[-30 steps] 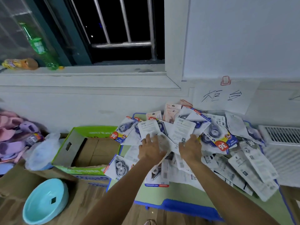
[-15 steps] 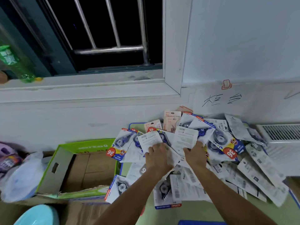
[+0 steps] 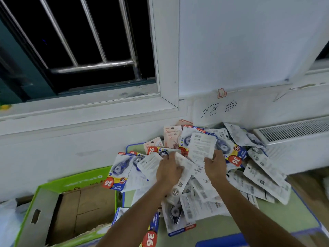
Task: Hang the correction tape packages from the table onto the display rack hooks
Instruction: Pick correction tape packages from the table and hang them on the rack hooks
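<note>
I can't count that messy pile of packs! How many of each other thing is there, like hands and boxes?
Left hand and right hand, holding correction tape packages: 2
Green cardboard box: 1
White slatted vent: 1
Handwritten paper sign: 1
Total: 5

Both forearms are bare to the hands, with no sleeves showing.

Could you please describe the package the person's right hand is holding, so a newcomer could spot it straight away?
Look below the window's corner at the heap of packages on the green table. The right hand pinches a white package by its lower edge. It shows its printed back and stands raised above the flat-lying ones.
</note>
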